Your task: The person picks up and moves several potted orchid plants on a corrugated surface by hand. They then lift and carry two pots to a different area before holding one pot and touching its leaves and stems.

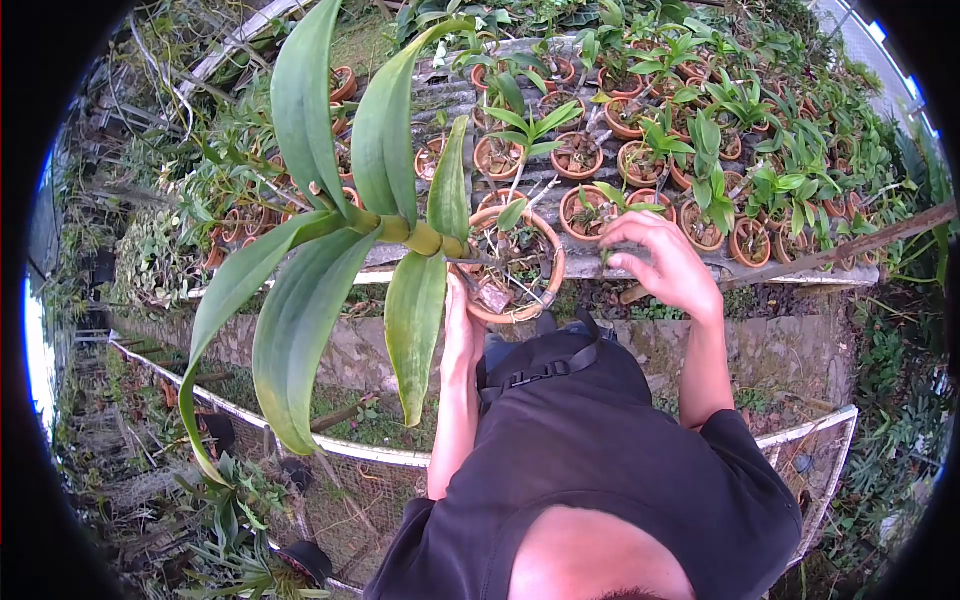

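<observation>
A large plant with long green leaves [310, 330] and a thick stem leans left out of a round clay pot [552, 240]. My left hand [460, 325] holds this pot at its left side, partly hidden by a leaf. Roots and chunks of material show inside the pot. To the right of the pot, my right hand [655, 262] hovers near the front row of small pots, its fingers bent and pointing left. Something small and green shows at its fingertips, too small to make out.
Many small clay pots with plants [578, 155] stand on a corrugated bench [455, 95]. A wooden pole [850, 241] slants across the bench's right front. Behind my body runs a white-edged mesh frame [825, 425]. Dense foliage lines both sides.
</observation>
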Tool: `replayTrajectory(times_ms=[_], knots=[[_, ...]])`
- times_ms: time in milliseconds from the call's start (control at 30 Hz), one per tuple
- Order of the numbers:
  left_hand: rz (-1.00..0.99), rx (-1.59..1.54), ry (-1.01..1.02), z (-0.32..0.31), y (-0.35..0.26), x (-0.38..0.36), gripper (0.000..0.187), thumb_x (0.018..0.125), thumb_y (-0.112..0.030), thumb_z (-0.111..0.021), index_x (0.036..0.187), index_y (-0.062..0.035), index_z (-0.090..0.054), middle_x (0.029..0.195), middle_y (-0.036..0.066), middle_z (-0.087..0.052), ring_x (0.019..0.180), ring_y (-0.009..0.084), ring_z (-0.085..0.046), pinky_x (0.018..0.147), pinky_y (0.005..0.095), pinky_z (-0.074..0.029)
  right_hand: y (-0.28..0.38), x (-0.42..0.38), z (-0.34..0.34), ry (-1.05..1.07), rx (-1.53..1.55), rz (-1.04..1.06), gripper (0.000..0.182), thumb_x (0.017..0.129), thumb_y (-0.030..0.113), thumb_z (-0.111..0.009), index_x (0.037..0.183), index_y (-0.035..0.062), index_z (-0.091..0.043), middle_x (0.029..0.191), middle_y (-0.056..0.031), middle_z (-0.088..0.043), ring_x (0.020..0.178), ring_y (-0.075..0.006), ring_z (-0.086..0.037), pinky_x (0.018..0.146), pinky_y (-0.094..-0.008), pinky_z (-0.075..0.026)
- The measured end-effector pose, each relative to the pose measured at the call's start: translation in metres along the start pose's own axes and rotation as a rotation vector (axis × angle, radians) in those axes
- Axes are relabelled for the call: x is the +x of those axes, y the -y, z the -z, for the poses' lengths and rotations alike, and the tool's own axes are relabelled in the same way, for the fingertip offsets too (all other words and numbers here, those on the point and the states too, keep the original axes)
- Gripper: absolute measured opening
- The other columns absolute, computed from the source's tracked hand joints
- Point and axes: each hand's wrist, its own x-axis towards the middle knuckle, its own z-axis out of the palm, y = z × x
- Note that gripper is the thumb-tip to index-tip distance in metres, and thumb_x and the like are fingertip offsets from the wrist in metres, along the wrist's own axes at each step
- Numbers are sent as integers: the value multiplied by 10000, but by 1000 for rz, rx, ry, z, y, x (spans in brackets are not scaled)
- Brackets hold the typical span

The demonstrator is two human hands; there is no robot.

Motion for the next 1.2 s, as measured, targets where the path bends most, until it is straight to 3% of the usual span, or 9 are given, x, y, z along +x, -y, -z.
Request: replayTrajectory(times_ms=[33,67,400,600,800,1033,1067,1133,1200], knots=[[-1,14,3,3,0,0,635,975,-514,-449,1415,-65,-354,1323,109,-503,1180,220,-532,988,409,-459,3,-1,2,39,-217,88,199,797,101,-708,961,1,-655,1013,-91,-636,939,-225,-615,827,-373,-475],[-17,16,1,4,2,0,628,979,-509,-445,1410,-61,-359,1332,111,-492,1196,223,-517,1002,414,-442,5,3,-3,-8,-133,13,249,772,122,-710,996,21,-676,1069,-111,-609,1015,-307,-566,871,-424,-449],[-9,59,33,-6,1,-11,585,1011,-453,-398,1450,-77,-307,1415,94,-417,1285,229,-437,1079,421,-363,3,38,-72,78,-247,54,173,789,61,-668,959,35,-685,1024,-111,-551,861,-318,-614,736,-432,-494],[35,68,-40,8,12,-15,605,1001,-484,-404,1436,-72,-321,1389,100,-443,1267,227,-456,1068,419,-376,-4,37,-74,95,-4,-29,128,819,64,-654,929,-2,-648,1049,-116,-568,892,-317,-617,780,-404,-488],[19,15,-7,-2,3,-11,619,989,-516,-405,1410,-66,-349,1340,113,-484,1220,223,-500,1018,421,-431,-3,36,-76,-95,253,42,123,842,58,-645,929,-27,-626,1045,-106,-605,958,-238,-600,802,-352,-466],[20,19,7,0,5,-8,617,987,-516,-413,1406,-66,-360,1337,110,-492,1207,225,-512,1002,427,-448,0,25,-47,-155,377,-55,97,856,27,-621,936,-28,-622,831,-106,-662,737,-206,-633,681,-322,-486],[40,-23,4,0,3,-9,591,1001,-475,-403,1423,-65,-343,1372,95,-460,1240,208,-477,1036,411,-408,-6,18,-42,-145,370,-109,90,862,20,-611,943,-16,-628,826,-99,-680,727,-165,-639,641,-303,-483],[76,-109,-1,-1,1,-11,544,1030,-393,-384,1457,-64,-309,1444,66,-396,1306,174,-406,1106,378,-329,-5,7,-19,-86,163,-90,119,836,35,-632,949,2,-641,852,-99,-675,768,-245,-645,692,-344,-489],[20,-30,-21,-4,0,-10,579,1005,-463,-406,1419,-63,-347,1373,93,-459,1242,206,-473,1034,411,-409,2,2,-9,-34,-92,-6,147,815,54,-651,958,17,-657,904,-97,-660,839,-286,-627,749,-370,-482]])
